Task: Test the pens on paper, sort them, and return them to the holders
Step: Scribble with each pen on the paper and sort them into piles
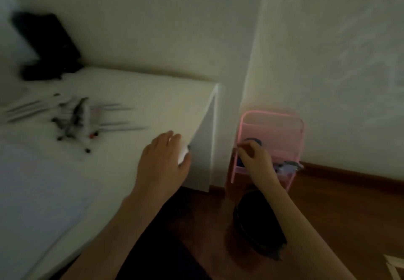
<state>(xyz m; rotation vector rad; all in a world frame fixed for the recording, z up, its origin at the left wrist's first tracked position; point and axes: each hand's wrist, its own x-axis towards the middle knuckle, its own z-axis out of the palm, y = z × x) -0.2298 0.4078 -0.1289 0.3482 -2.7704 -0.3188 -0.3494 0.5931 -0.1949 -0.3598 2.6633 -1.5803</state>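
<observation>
Several pens and markers [74, 120] lie in a loose, blurred pile on the white table [135, 96] at the left. My left hand [166, 159] rests at the table's right edge, its fingers wrapped round a white pen [183, 151] with a dark tip. A pink wire holder [273, 131] stands on the floor against the wall, to the right of the table. My right hand [255, 159] reaches into its front left corner with curled fingers. Motion blur hides whether it pinches anything.
A black object [48, 45] stands at the table's back left corner. A dark round thing [258, 220] sits on the brown wooden floor [338, 203] below my right forearm. Walls close in behind and to the right.
</observation>
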